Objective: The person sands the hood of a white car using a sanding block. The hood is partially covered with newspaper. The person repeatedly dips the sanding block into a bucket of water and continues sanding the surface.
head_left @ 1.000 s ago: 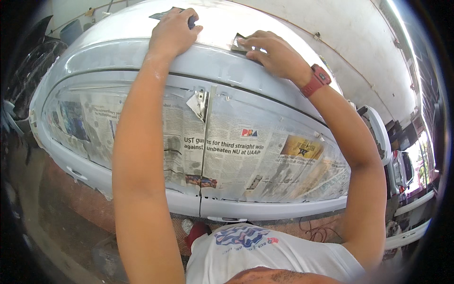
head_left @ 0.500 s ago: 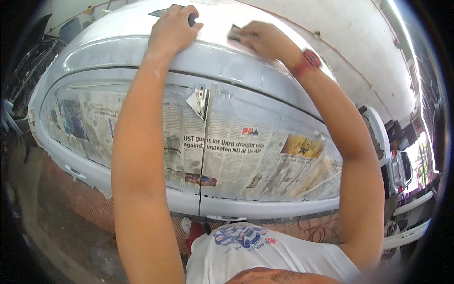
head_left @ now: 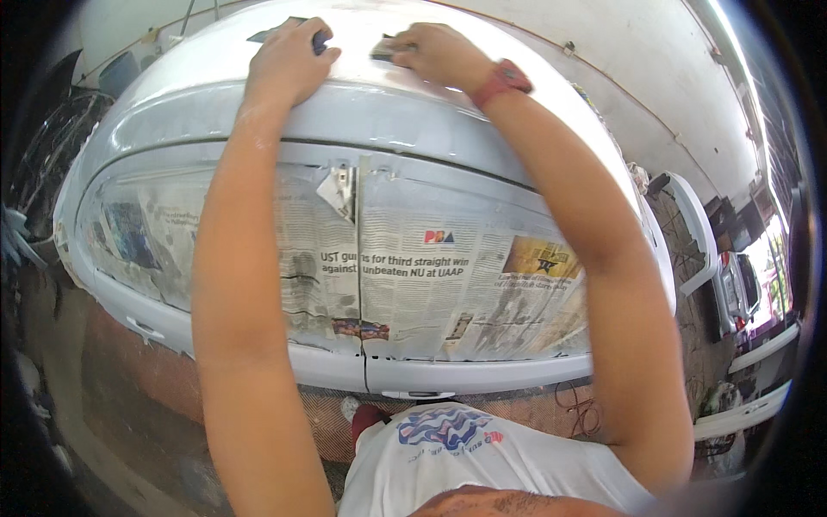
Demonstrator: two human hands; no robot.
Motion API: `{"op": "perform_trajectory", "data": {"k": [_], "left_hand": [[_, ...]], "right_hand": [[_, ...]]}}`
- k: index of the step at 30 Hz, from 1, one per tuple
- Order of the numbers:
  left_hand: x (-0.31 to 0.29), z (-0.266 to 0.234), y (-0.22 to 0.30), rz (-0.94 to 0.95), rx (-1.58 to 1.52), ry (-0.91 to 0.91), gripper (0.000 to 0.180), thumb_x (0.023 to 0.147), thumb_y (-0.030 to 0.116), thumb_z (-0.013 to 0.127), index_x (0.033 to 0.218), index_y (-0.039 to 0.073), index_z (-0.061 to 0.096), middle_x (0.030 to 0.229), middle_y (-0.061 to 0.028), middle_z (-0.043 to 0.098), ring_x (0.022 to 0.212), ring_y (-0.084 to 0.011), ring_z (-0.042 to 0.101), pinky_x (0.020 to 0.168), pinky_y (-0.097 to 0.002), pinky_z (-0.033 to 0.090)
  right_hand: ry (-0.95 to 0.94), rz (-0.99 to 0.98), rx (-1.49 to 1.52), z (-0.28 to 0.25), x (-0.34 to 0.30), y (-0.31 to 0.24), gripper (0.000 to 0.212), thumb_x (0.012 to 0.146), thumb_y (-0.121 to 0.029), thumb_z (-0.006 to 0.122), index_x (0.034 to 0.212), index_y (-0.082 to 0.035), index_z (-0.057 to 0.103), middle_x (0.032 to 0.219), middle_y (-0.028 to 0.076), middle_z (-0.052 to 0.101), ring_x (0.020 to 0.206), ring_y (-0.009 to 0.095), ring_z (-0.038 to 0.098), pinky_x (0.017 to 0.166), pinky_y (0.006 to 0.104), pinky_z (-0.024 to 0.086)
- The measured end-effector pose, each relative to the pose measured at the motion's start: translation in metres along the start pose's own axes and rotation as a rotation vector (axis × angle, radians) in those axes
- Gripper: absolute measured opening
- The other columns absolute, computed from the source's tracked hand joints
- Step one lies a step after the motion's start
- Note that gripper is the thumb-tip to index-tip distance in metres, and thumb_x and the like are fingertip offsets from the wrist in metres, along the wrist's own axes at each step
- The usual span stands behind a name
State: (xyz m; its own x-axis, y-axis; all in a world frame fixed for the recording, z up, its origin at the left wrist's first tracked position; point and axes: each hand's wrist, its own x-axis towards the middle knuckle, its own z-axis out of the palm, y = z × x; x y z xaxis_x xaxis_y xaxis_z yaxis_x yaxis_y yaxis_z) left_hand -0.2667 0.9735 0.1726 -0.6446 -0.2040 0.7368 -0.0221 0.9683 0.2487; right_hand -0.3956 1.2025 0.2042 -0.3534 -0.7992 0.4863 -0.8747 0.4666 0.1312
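Note:
A white car body (head_left: 405, 129) fills the view, its side windows masked with newspaper (head_left: 431, 276). My left hand (head_left: 289, 60) rests on the roof with its fingers closed around a small dark object, possibly a scraper. My right hand (head_left: 431, 52), with a red watch on the wrist, presses a small grey pad (head_left: 383, 50) flat on the roof, a short way right of the left hand. Both forearms reach up over the side of the car.
Detached white car parts (head_left: 698, 224) stand at the right on a dirt floor. A light wall (head_left: 637, 60) runs behind the car. Dark clutter (head_left: 43, 172) sits at the far left. My white shirt shows at the bottom.
My right hand has slid left and farther across the roof with the pad, closer to my left hand. The left hand has stayed in place.

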Motion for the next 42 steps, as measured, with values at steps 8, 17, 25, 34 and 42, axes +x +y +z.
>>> {"op": "perform_trajectory", "data": {"k": [8, 17, 25, 34, 42], "left_hand": [[-0.010, -0.009, -0.017, -0.019, -0.037, 0.022, 0.036, 0.097, 0.041, 0.074, 0.127, 0.021, 0.071, 0.126, -0.0112, 0.072, 0.121, -0.0343, 0.068, 0.104, -0.0483, 0.053], [-0.008, 0.005, -0.012, -0.015, -0.067, 0.017, 0.037, 0.097, 0.041, 0.074, 0.127, 0.020, 0.071, 0.125, -0.0103, 0.072, 0.120, -0.0330, 0.068, 0.103, -0.0486, 0.054], [-0.003, 0.000, -0.012, 0.012, -0.012, 0.001, 0.034, 0.097, 0.040, 0.075, 0.125, 0.020, 0.071, 0.124, -0.0106, 0.072, 0.119, -0.0342, 0.068, 0.104, -0.0478, 0.053], [-0.004, -0.002, -0.013, 0.004, -0.054, 0.015, 0.033, 0.097, 0.038, 0.075, 0.125, 0.020, 0.071, 0.127, -0.0111, 0.072, 0.119, -0.0347, 0.068, 0.105, -0.0470, 0.052], [-0.008, 0.001, -0.019, -0.008, -0.073, 0.034, 0.033, 0.097, 0.039, 0.075, 0.124, 0.019, 0.071, 0.126, -0.0102, 0.072, 0.119, -0.0342, 0.068, 0.105, -0.0467, 0.052]], "right_hand": [[0.032, -0.094, 0.097, -0.032, -0.084, -0.002, 0.035, 0.102, -0.031, 0.069, 0.132, -0.016, 0.079, 0.129, 0.013, 0.077, 0.124, 0.036, 0.068, 0.108, 0.0451, 0.053], [-0.086, 0.056, 0.042, -0.019, -0.045, 0.038, 0.037, 0.103, -0.025, 0.068, 0.134, -0.008, 0.076, 0.133, 0.018, 0.075, 0.122, 0.039, 0.068, 0.110, 0.0435, 0.052], [-0.087, -0.051, -0.022, -0.022, -0.052, 0.053, 0.041, 0.102, -0.018, 0.068, 0.141, -0.008, 0.072, 0.135, 0.018, 0.073, 0.123, 0.037, 0.067, 0.112, 0.0437, 0.051], [-0.109, -0.108, 0.133, -0.067, -0.118, 0.045, 0.040, 0.101, -0.022, 0.071, 0.140, -0.010, 0.074, 0.132, 0.016, 0.073, 0.122, 0.038, 0.065, 0.110, 0.0441, 0.051], [-0.072, 0.029, -0.034, -0.019, -0.071, 0.071, 0.039, 0.102, -0.023, 0.070, 0.139, -0.011, 0.075, 0.130, 0.016, 0.073, 0.122, 0.037, 0.066, 0.110, 0.0458, 0.051]]}}
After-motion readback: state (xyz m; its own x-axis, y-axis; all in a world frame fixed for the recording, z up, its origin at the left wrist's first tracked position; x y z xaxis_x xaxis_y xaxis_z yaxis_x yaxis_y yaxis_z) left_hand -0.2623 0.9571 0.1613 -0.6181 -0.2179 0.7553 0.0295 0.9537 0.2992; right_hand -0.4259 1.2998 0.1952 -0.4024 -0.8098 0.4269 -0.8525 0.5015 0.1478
